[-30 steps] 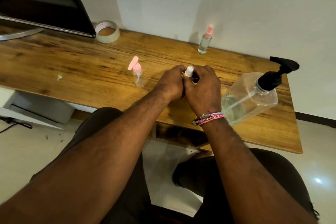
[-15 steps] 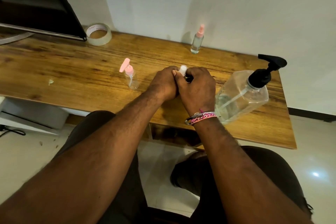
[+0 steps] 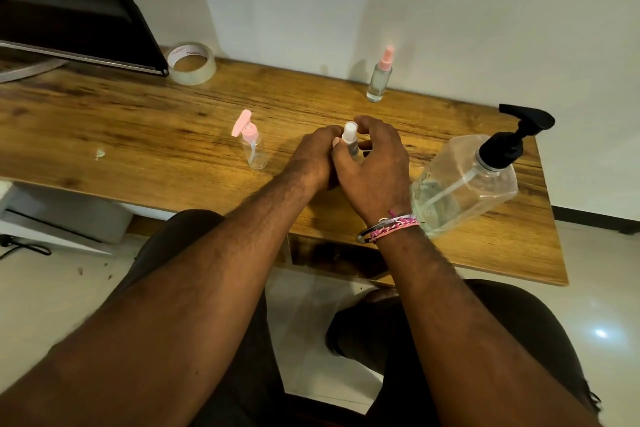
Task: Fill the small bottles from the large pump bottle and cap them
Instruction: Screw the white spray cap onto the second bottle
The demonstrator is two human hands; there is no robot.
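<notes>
Both hands meet at the middle of the desk (image 3: 104, 121) around a small bottle (image 3: 350, 146) with a white cap (image 3: 348, 132). The left hand (image 3: 313, 156) wraps the bottle's body from the left, fingers curled round it. The right hand (image 3: 375, 163) arches over from the right, thumb against the bottle just under the cap, fingers curved behind the cap; whether those fingers touch the cap cannot be told. The bottle stands upright and looks dark inside; its fill is hidden by the hands.

Left of the hands stands a clear pump bottle (image 3: 254, 146) with a pink pump head, seemingly empty. At the back by the wall stands a slim spray bottle (image 3: 379, 80) with a pink top, holding clear liquid. Right of the right wrist is the big pump bottle (image 3: 464, 184) with a black pump, clear liquid only low in it.

A tape roll (image 3: 192, 62) lies at the back left beside a monitor (image 3: 69, 3); print inside its core is too small to read.
</notes>
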